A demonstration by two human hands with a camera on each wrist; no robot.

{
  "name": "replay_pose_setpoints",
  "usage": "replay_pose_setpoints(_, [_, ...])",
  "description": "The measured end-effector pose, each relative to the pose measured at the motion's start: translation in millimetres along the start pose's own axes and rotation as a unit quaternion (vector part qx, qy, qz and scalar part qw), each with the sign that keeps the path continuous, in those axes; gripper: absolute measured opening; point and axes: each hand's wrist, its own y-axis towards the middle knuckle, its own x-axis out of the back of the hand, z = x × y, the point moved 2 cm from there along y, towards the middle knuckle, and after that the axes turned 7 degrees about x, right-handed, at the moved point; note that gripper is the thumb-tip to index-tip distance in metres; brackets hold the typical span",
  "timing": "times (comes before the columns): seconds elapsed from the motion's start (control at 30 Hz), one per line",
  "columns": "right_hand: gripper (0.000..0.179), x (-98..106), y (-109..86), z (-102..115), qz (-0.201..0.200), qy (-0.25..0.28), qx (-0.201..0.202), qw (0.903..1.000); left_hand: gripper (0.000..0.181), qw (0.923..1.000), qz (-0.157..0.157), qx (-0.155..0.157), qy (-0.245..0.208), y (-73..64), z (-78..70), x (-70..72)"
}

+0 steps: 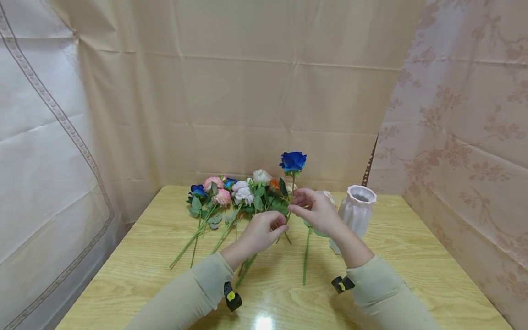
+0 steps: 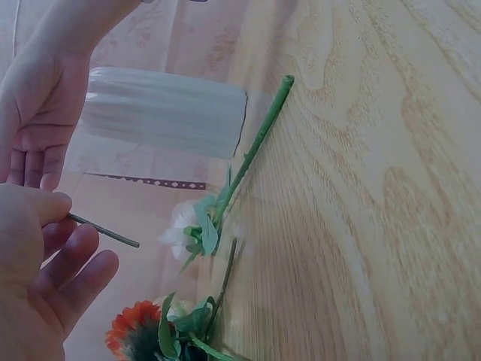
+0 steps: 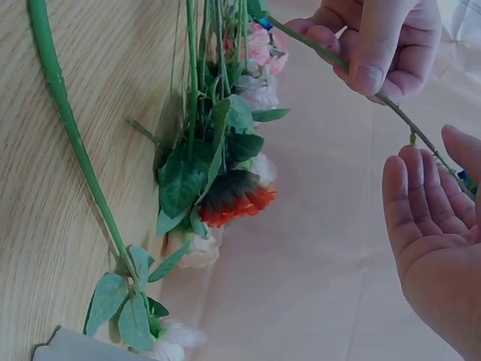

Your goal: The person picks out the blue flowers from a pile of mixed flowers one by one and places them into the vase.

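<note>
A blue rose [image 1: 293,162] stands upright above the table, held by its thin stem. My left hand [image 1: 261,231] pinches that stem [image 3: 412,124] between thumb and fingers, and the stem's cut end [image 2: 124,239] pokes out below. Higher up, my right hand [image 1: 319,211] is beside the stem under the bloom, its fingers [image 3: 421,192] extended and relaxed. Whether those fingers touch the stem, I cannot tell. Beyond the right hand is a white fluted vase [image 1: 358,211], partly hidden by the forearm. A single white flower [image 2: 180,229] with a green stem lies left of the vase.
Several cut flowers lie on the wooden table [image 1: 136,256] to the left: pink blooms [image 1: 213,183], pale lilac ones [image 1: 243,192], a white rose [image 1: 261,176] and an orange flower [image 3: 234,199]. Beige curtains [image 1: 264,101] hang behind the table's far edge.
</note>
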Motion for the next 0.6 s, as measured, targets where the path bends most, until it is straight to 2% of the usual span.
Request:
replay_pose_setpoints(0.37, [0.028,-3.3,-0.1,-1.4,-0.009,0.008,0.000,0.9999,0.001,1.0000,-0.001,-0.008,0.004,-1.8,0.0,0.3])
replay_pose_setpoints(0.6, [0.020,-4.3,0.6,-2.1,-0.003,0.023,0.011,0.9997,0.005,0.9998,0.001,-0.014,0.012,-1.3,0.9,0.1])
